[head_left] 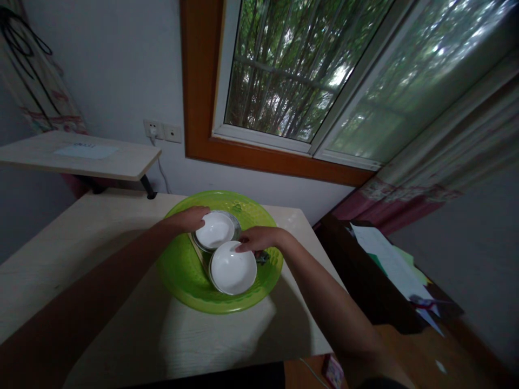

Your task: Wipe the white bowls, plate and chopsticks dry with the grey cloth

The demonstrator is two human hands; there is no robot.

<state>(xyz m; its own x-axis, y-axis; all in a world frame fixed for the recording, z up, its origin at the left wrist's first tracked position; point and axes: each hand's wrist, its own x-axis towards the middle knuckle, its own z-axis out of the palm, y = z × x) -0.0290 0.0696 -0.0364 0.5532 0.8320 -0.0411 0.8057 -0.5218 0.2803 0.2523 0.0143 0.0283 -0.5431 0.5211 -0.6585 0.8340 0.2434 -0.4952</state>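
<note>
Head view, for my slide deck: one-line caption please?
Two hands grip white bowls inside a green basin.

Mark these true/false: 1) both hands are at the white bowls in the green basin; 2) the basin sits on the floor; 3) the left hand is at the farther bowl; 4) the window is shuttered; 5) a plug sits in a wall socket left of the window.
1) True. The left hand and right hand each touch a white bowl inside the green basin.
2) False. The basin sits on the light wooden table.
3) True. The left hand is on the rim of the farther bowl; the right hand is on the nearer bowl.
4) False. The window shows trees outside.
5) True. A white plug is in the wall socket.
</note>
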